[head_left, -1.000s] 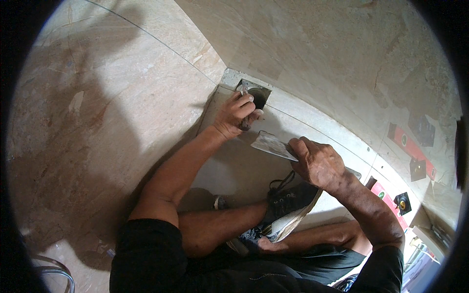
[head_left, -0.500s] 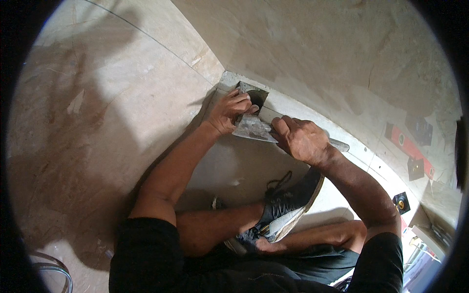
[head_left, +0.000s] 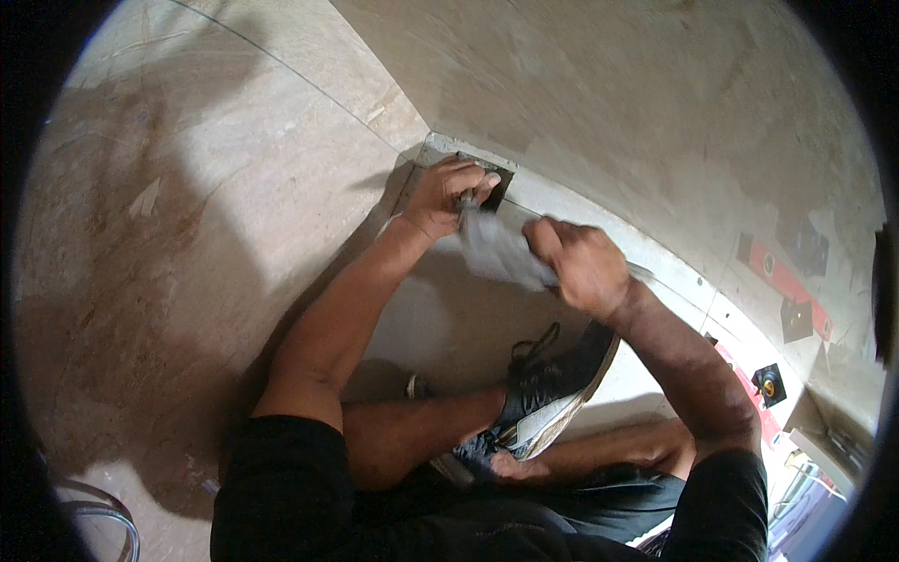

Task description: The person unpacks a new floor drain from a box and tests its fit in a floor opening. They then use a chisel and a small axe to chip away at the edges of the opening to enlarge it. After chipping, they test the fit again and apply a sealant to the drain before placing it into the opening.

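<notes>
Gripping right hand (head_left: 590,267): its fingers are closed around the handle of a flat grey metal scraper with a wide blade (head_left: 506,255); the hand is a little blurred.
Scraper: it slants above the pale smooth tiled floor (head_left: 440,314), between the 2 hands, near the floor's far corner; the blade is strongly blurred, and the handle's end sticks out behind the right hand.
Left hand (head_left: 445,195): its bent fingers are drawn close together over a square dark hole (head_left: 503,194) and cover a part of it.
Left fingertips: a small grey part (head_left: 466,199) shows at them; I cannot tell if it is a separate piece or the blade's corner, nor what exactly they pinch.
Blade's end: it comes right up to the left fingers; if it touches them, I cannot tell.
Hole: it is cut in the floor just beside the far corner, close to the edge along the right wall (head_left: 655,122).
Left wall (head_left: 140,244): beige marbled tile; it meets the right wall at the same corner.
Black lace-up shoe (head_left: 548,384): nearer to the person's body than the scraper.
Floor's right edge: a long red bar (head_left: 738,366) and a black square plate with a round yellow centre (head_left: 768,385) lie near it.
</notes>
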A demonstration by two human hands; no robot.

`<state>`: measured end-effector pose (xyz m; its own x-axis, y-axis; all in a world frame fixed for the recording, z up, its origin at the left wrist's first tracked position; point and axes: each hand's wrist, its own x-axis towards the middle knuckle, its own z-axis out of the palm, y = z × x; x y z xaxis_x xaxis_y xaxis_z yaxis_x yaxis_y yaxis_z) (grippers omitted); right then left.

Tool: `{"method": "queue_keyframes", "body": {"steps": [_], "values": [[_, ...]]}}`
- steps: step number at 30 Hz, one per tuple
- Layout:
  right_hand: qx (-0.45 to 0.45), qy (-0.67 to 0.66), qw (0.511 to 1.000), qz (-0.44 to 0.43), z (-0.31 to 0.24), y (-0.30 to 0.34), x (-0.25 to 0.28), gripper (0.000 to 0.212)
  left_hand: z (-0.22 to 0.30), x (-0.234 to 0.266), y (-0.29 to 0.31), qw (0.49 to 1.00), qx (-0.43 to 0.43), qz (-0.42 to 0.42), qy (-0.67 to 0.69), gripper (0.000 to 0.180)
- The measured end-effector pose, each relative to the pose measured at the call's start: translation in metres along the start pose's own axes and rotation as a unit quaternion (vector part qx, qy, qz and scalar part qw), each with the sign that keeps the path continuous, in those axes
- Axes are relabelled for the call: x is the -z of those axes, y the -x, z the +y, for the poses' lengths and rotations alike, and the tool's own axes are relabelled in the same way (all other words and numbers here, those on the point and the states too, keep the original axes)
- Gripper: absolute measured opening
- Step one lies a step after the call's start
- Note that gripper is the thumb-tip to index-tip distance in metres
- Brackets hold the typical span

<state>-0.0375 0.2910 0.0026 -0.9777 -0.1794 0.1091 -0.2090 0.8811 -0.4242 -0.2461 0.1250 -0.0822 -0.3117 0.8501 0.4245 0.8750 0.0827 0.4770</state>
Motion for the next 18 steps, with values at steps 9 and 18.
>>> {"method": "queue_keyframes", "body": {"steps": [9,18], "values": [[-0.125,-0.004,0.99,-0.06,-0.001,-0.008,-0.01,0.026,0.005,0.004,-0.003,0.998,0.062,-0.012,0.022,0.028],[-0.169,-0.037,0.985,-0.007,-0.004,0.017,-0.009,0.03,0.019,-0.007,0.015,0.999,0.042,0.006,-0.034,0.018]]}}
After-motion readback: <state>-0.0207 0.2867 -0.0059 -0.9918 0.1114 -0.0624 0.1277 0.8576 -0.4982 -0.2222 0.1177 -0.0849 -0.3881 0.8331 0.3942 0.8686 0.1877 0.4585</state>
